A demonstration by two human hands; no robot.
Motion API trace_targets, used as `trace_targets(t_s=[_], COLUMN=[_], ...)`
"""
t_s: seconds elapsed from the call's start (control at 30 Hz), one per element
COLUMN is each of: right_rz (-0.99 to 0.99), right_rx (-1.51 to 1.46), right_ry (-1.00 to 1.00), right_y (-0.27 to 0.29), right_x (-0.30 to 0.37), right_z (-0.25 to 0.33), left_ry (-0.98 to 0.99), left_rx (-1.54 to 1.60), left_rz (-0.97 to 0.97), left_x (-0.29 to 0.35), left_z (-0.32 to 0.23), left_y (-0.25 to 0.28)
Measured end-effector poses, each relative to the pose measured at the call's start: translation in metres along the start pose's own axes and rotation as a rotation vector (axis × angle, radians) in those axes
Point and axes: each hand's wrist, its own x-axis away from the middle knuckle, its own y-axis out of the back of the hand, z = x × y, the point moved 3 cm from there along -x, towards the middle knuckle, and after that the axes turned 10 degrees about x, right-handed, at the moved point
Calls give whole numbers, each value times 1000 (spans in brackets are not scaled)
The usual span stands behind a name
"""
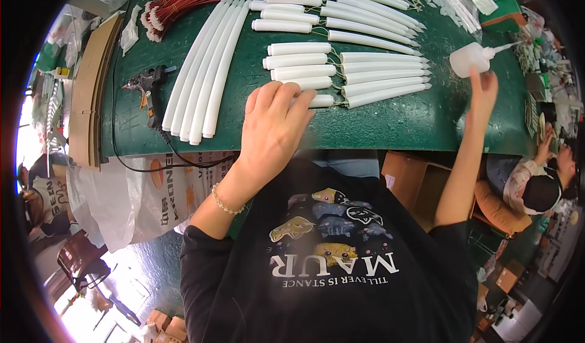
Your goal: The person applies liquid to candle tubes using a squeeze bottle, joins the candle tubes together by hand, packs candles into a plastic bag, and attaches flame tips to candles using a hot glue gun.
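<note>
My left hand [274, 120] is closed over the nearest short white candle base [322, 101], its fingers curled round and partly hiding it. Thin wires join such bases to long tapered white candle tops [387, 94], laid in rows on the green table [365, 133]. At the right, my right hand [484, 90] grips a translucent white squeeze bottle [469, 61] from below. The bottle lies tilted in the air, its thin nozzle pointing right, away from the candles. To the left of my left hand lie several full-length white taper candles [207, 69] side by side.
A glue gun [149, 90] with a black cable lies left of the long candles. Behind it are bundled red wires [186, 5]. Cardboard sheets [96, 93] stand at the left edge, clear plastic pieces [463, 5] lie at the far right. Another person [536, 187] sits at the right.
</note>
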Motion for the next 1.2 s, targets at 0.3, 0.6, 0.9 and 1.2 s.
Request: trace_targets(t_s=[0.3,0.6,0.9,1.2], right_rz=[515,598,699,761], right_rx=[391,356,300,169], right_ry=[882,943,926,885], right_y=[-56,-73,-69,-66], right_x=[136,149,151,151], right_z=[129,132,133,136], left_ry=[-57,-106,51,173], left_rx=[-6,62,364,586], left_rz=[72,145,242,389], left_x=[-4,-3,-7,-8], left_z=[-2,-8,-12,-5], left_y=[-4,-8,-3,-7])
